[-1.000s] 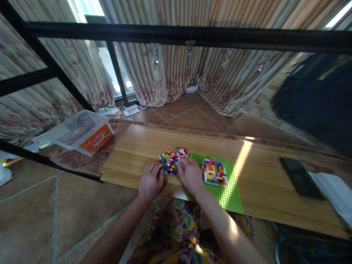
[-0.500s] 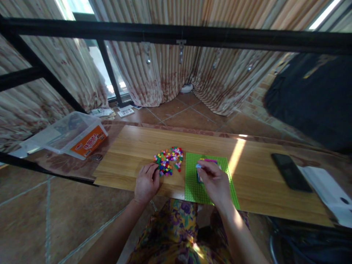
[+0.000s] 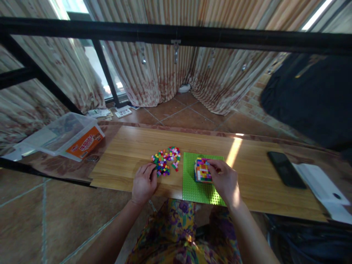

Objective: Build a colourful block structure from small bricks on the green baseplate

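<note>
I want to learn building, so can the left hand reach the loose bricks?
Yes, most likely: the left hand is right by the edge of the loose bricks, and nothing visible stands between them.

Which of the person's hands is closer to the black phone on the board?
The right. The right hand is over the green baseplate, with the phone farther right; the left hand is at the loose bricks, on the baseplate's other side.
</note>
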Demonstrator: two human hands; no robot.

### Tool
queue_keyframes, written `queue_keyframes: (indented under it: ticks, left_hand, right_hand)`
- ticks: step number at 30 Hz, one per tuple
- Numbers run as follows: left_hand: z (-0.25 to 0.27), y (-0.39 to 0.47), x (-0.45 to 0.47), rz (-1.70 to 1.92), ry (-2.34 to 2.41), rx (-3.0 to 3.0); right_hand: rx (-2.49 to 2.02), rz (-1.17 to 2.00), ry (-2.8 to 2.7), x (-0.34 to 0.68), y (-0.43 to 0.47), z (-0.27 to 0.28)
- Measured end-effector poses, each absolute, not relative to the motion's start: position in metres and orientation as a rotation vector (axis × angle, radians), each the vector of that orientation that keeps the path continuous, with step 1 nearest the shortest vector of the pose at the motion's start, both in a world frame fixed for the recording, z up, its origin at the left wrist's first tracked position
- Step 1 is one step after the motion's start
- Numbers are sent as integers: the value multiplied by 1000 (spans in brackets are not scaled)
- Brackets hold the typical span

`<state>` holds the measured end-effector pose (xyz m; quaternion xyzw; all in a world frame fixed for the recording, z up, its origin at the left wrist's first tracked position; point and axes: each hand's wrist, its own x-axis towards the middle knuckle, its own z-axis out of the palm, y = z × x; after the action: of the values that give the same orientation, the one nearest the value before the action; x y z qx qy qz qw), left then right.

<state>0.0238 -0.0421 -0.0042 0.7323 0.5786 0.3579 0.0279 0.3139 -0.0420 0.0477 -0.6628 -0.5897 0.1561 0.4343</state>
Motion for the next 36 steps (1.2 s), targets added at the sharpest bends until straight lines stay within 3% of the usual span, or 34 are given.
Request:
queue_keyframes:
  ticks: [25, 36]
  left_hand:
    - [-3, -42, 24, 1104, 1788, 2267]
    - [-5, -43, 24, 1107, 1777, 2254]
  right_hand:
    - [-1561, 312, -1611, 312, -37, 46]
    - [-1465, 344, -1313, 298, -54, 56]
